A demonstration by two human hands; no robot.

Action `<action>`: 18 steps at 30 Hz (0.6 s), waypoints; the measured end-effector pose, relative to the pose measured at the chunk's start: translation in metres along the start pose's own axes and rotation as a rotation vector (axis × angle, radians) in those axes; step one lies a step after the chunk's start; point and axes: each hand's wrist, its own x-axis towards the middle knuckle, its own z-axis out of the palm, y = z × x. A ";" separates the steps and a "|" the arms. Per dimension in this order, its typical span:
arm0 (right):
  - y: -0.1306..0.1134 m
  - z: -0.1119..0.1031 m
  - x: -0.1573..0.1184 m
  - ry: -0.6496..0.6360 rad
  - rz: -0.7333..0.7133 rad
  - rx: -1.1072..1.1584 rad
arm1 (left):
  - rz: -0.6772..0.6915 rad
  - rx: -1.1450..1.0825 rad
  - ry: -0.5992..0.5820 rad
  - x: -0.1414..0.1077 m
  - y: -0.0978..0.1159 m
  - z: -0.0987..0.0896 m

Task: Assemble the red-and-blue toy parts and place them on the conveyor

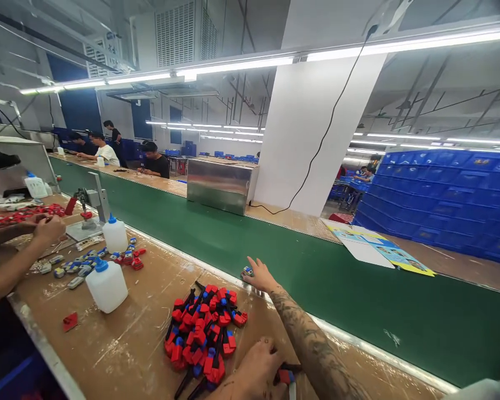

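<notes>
My right hand (260, 276), at the end of a tattooed forearm, reaches over the near edge of the green conveyor belt (316, 278). Its fingers are spread, and a small blue, white and yellow piece (247, 271) lies at the thumb side. Closer to me, my left hand (260, 364) is closed on a small red, blue and black plastic part (285, 375), partly hidden by the fingers. Left of that hand is a heap of similar red, blue and black plastic parts (200, 328) on the brown worktable (141, 344).
Two white bottles with blue caps (107, 286) stand to the left, near scattered grey, blue and yellow pieces (77, 266). A co-worker's hands (50, 228) are by a small press (94, 203). Printed sheets (379, 250) and a metal box (219, 186) lie beyond the belt.
</notes>
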 end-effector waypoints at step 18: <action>0.019 -0.106 -0.244 0.257 0.186 1.177 | -0.037 -0.689 0.228 0.001 0.011 -0.024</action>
